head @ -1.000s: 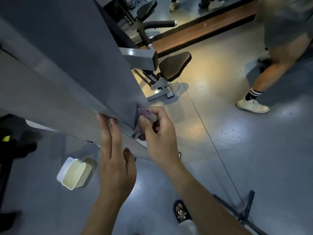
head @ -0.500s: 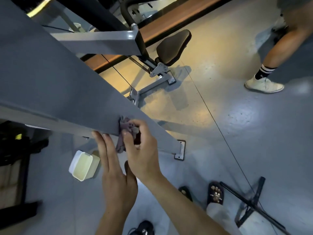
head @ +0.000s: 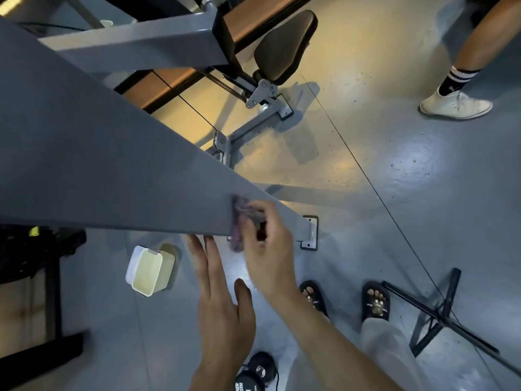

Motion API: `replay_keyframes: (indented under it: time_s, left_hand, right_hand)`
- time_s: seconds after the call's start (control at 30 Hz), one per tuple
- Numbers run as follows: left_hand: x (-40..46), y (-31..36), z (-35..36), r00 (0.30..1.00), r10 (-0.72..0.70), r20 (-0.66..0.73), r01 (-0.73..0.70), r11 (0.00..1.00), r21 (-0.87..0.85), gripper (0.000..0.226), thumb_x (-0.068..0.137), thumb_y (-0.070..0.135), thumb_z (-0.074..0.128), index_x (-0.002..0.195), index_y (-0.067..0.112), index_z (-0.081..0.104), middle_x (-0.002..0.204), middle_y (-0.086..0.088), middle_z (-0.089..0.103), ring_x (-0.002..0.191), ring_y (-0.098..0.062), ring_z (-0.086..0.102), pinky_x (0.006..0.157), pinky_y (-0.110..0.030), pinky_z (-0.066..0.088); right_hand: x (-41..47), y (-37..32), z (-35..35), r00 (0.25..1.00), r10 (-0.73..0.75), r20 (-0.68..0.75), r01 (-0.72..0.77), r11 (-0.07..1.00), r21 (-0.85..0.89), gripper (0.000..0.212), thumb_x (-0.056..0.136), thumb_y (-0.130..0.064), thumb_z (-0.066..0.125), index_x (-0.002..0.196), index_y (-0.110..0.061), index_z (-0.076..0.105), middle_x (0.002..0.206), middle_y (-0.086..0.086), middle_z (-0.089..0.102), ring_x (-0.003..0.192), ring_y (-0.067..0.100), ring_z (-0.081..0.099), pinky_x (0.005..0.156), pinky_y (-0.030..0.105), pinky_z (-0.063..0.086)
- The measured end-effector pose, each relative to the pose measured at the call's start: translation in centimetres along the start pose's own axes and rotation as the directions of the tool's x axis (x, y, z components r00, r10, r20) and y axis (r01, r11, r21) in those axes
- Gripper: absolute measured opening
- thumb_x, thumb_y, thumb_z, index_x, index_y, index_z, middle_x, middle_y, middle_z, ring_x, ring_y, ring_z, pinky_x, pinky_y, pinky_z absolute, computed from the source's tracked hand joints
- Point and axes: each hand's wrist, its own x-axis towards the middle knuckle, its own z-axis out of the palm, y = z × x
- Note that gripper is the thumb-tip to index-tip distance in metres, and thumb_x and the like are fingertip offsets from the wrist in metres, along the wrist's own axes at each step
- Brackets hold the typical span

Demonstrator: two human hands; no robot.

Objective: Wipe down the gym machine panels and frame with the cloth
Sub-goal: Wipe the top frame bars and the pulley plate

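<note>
A person's right hand [head: 265,249] grips a purple cloth [head: 239,221] against the lower end of a gym machine's sloping grey panel [head: 112,170], apparently mid-wipe; the left hand [head: 222,300], fingers straight, touches the panel's underside; the stroke looks set to reach the bolted foot plate [head: 310,232]; a tub [head: 148,270] sits on the floor [head: 423,221] below; a bystander's shoe [head: 455,105] is well apart.

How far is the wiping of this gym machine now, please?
Done: cannot be judged; the grey panel shows no visible wipe marks.
In hand: the right hand holds the purple cloth against the panel's lower edge, near its floor bracket. The left hand rests flat-fingered under that edge.
Left: apparently the grey frame beam and seat post, which are untouched now.
</note>
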Motion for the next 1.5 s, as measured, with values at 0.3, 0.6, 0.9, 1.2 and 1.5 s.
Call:
replay_keyframes:
  time_s: [0.3,0.6,0.9,1.2,1.5]
  left_hand:
    - [0.1,-1.5,0.0,0.993,0.099,0.060,-0.099,0.995,-0.004,0.091,0.086,0.000,0.062,0.163,0.004,0.012,0.172,0.005,-0.016,0.157,-0.001,-0.003,0.095,0.004,0.030]
    - [-0.2,-3.2,1.3,0.987,0.145,0.071,-0.146,0.989,0.007,0.090,0.090,0.006,0.048,0.165,0.022,0.000,0.173,0.001,-0.014,0.159,-0.014,-0.005,0.118,-0.006,0.013]
    - [0.0,-4.7,2.3,0.977,0.196,0.079,-0.196,0.981,-0.015,0.086,0.090,0.014,0.042,0.165,0.022,0.001,0.173,0.001,-0.014,0.160,-0.017,-0.004,0.121,-0.010,0.012]
    - [-0.7,-7.7,4.4,0.964,0.243,0.108,-0.251,0.966,0.069,0.089,0.088,0.013,0.044,0.165,0.022,0.002,0.173,-0.001,-0.012,0.159,-0.014,-0.001,0.119,-0.021,0.025]
    - [-2.2,-10.4,6.6,0.948,0.195,0.251,-0.213,0.976,0.047,0.081,0.089,0.013,0.040,0.165,0.024,0.013,0.173,0.005,0.010,0.157,-0.008,0.018,0.109,-0.018,0.042]
  right_hand:
    - [2.0,-6.1,1.7,0.980,-0.201,-0.008,0.200,0.972,0.119,0.002,0.103,-0.018,0.061,0.101,-0.017,0.061,0.078,-0.015,0.061,0.075,0.009,0.061,0.065,0.026,0.051]
    - [5.6,-1.7,1.1,0.986,-0.030,-0.165,0.036,0.999,0.034,0.008,0.100,-0.012,0.061,0.103,-0.014,0.069,0.089,-0.006,0.071,0.084,0.008,0.066,0.073,0.023,0.048]
    - [6.4,3.5,1.0,0.969,0.041,-0.243,-0.051,0.998,-0.037,0.012,0.102,-0.019,0.060,0.108,-0.017,0.070,0.094,-0.008,0.073,0.091,0.009,0.068,0.079,0.031,0.054]
    - [4.7,3.9,2.5,0.955,-0.154,-0.255,0.183,0.979,0.095,0.017,0.104,-0.017,0.059,0.118,-0.015,0.068,0.107,-0.005,0.072,0.105,0.017,0.068,0.089,0.032,0.055]
    - [9.7,17.0,-4.0,0.922,0.193,-0.336,-0.205,0.979,-0.001,0.013,0.102,-0.017,0.059,0.096,-0.009,0.067,0.070,-0.005,0.068,0.062,0.010,0.063,0.060,0.031,0.059]
